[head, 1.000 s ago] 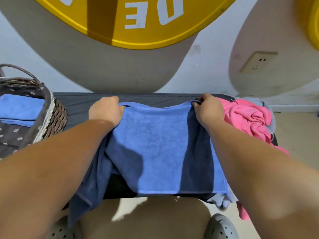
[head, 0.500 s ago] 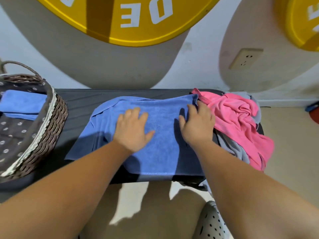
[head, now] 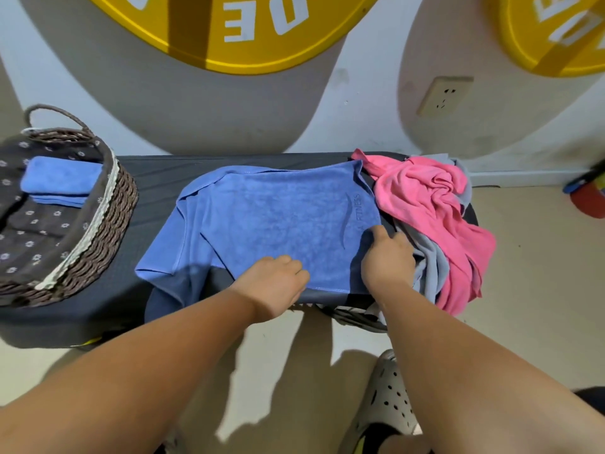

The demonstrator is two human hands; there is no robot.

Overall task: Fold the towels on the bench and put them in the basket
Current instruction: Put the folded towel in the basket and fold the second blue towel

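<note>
A blue towel [head: 275, 221] lies folded over on the dark bench [head: 157, 168], its left part rumpled. My left hand [head: 278, 283] sits at the towel's near edge, fingers curled onto the cloth. My right hand [head: 386, 253] pinches the towel's near right corner. A pink towel [head: 432, 204] and a grey towel [head: 429, 267] lie crumpled in a heap just right of the blue one. The wicker basket [head: 108, 217] stands at the bench's left end with a folded blue towel [head: 62, 181] inside.
A wall with a socket [head: 445, 95] and yellow round signs rises right behind the bench. A red and blue object [head: 589, 194] lies on the floor at far right. My grey perforated shoe [head: 389, 398] stands below the bench's front edge.
Both hands have slid from the middle of the blue towel back to its near edge. A second ago they held its far edge.
</note>
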